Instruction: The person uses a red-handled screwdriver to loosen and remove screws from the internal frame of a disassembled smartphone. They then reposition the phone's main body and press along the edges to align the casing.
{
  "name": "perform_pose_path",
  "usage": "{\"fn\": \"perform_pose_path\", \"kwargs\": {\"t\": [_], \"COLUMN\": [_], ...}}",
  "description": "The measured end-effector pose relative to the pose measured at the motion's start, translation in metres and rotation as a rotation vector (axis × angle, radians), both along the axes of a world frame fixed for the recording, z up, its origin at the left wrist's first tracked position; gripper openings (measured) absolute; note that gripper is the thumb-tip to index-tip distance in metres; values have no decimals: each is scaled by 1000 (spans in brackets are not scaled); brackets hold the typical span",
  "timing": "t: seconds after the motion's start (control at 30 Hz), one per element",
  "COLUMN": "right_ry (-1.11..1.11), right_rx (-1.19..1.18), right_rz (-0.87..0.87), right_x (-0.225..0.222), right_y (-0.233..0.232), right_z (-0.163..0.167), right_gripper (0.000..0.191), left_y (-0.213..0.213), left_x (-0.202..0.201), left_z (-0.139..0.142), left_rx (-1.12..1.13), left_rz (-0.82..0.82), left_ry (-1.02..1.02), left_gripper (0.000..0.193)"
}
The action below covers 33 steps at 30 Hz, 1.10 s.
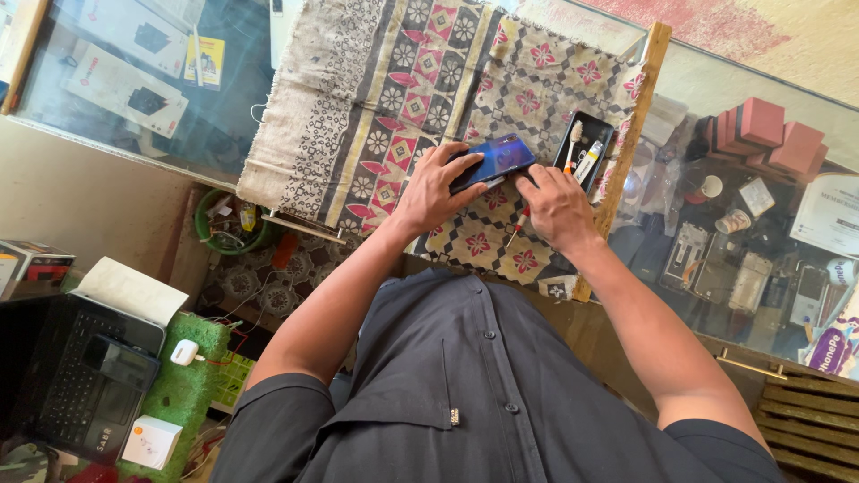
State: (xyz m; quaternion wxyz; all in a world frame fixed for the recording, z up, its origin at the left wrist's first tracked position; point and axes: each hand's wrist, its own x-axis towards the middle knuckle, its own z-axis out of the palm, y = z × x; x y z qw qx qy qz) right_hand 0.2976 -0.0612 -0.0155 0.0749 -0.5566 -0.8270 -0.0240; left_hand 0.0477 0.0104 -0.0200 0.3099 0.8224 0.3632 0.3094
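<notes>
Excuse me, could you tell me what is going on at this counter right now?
A person in a dark shirt steadies a blue phone on a patterned cloth with the left hand. The right hand works at the phone's edge, holding a thin red-handled tool. A toothbrush lies on a black tray nearby.

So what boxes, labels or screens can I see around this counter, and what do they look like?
Two flat white boxes under the glass, upper left, each picturing a dark device.
Small yellow packet beside them.
Pink boxes stacked under the glass, right.
Purple packet at the right edge.
Small white box with an orange mark, lower left on green mat.
Blue phone, glossy back up, under left hand and right hand.
</notes>
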Motion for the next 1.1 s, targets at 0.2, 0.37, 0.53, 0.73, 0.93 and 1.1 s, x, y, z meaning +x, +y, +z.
{"fn": "perform_pose_path", "kwargs": {"t": [0.2,0.37,0.53,0.73,0.93,1.1], "right_ry": [-50,16,6,-6,-59,141], "right_rx": [29,35,28,-10,-7,39], "right_rz": [21,20,32,28,60,53], "right_x": [0,5,5,5,4,9], "right_y": [0,2,3,4,7,8], "right_z": [0,-1,-1,2,-3,0], "right_gripper": [31,31,30,27,28,27], "left_y": [1,0,-1,-2,-3,-4], "left_x": [1,3,4,4,6,7], "left_z": [-1,-3,-3,-3,-4,-6], "left_rx": [-32,-21,-30,-28,-11,-22], "left_rz": [0,5,7,7,10,28], "left_ry": [9,4,23,29,32,41], "left_gripper": [51,52,52,53,55,56]}}
